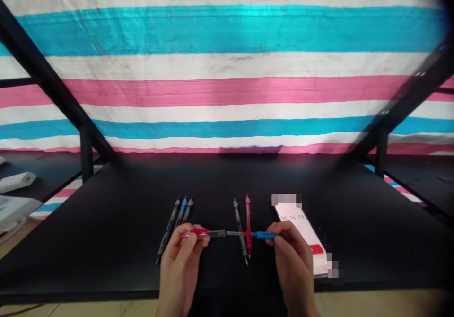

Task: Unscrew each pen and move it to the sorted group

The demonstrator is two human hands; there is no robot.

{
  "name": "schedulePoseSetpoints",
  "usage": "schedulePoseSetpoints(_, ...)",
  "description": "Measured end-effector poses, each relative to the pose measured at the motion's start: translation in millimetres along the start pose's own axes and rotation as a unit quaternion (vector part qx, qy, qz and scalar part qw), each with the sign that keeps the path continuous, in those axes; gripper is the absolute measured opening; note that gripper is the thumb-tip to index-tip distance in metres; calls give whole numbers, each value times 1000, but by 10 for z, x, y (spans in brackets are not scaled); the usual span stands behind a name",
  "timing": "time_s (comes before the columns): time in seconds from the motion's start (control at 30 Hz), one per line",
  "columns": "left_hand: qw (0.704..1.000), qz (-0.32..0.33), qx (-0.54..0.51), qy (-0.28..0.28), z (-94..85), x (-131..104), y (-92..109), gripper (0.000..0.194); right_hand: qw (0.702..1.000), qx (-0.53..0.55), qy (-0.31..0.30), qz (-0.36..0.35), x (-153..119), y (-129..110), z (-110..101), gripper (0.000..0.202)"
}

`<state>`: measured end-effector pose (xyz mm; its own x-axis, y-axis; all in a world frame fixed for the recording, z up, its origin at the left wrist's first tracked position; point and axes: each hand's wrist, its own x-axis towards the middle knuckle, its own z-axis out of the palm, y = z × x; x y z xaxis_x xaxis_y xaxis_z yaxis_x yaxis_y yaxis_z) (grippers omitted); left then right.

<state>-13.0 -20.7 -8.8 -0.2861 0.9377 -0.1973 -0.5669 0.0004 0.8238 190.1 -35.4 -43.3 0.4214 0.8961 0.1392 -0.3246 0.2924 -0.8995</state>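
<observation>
Near the tabletop's front edge, the left hand pinches a red pen barrel, clear end jutting inward; the right hand pinches a blue pen piece, refill facing that end.

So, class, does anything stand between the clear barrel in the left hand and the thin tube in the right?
Nothing visible does: a narrow gap separates the clear barrel from the thin tube; a grey pen lies on the table below.

3 pens: blocked beyond left hand
Phone: flanked right hand
2 pens: lay between hands
Tabletop: opened beyond hands
</observation>
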Motion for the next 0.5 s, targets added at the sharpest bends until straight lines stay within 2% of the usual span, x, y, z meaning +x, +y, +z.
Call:
schedulePoseSetpoints(0.1,1000,-1,10,-20,5,-5,-4,29,998,-51,-25,-8,-18,-33,14,3)
schedulePoseSetpoints(0.27,998,-5,34,-62,24,-6,-2,28,967,-207,-147,-38,-56,-89,88,7)
schedulePoseSetpoints(0.37,998,0,37,-58,12,6,-12,28,957,-247,-139,-53,-60,-85,132,8)
schedulePoseSetpoints(0.5,997,-3,53,-64,-6,15,-25,30,954,-271,-124,-6,-49,-98,174,19)
